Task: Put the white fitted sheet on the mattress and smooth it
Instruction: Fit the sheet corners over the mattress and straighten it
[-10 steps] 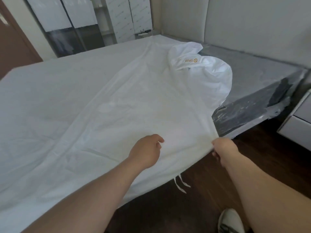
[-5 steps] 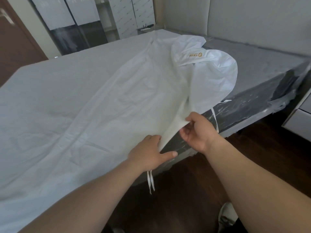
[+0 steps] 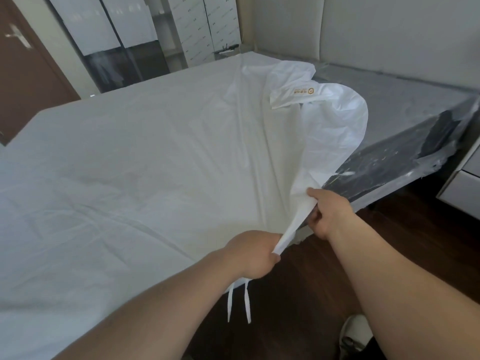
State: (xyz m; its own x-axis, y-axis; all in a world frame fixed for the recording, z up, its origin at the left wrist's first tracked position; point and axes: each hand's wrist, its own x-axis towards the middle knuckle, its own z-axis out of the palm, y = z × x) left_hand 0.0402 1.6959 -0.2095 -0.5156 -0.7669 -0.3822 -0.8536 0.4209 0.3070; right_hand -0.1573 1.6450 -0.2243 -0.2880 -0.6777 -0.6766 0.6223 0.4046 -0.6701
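Observation:
The white fitted sheet point(image 3: 145, 157) lies spread over most of the mattress point(image 3: 405, 105), whose right end is bare, dark grey and wrapped in clear plastic. The sheet's right part is folded back in a loose hump with a gold logo showing. My left hand point(image 3: 253, 253) grips the bunched sheet edge at the near side of the bed, and two white ties hang below it. My right hand point(image 3: 328, 213) grips the same edge a little farther right and higher, pulling it taut between both hands.
A padded headboard point(image 3: 389, 35) rises behind the bare end. A pale bedside cabinet point(image 3: 465, 188) stands at the right edge. Dark wood floor point(image 3: 311, 294) lies below, with my shoe point(image 3: 354, 336) on it. A wardrobe point(image 3: 124, 37) and brown door point(image 3: 23, 68) are at the back left.
Both hands have gathered the sheet edge into a tight bunch. My left hand closed around it and dropped lower, and my right hand moved right, stretching the edge.

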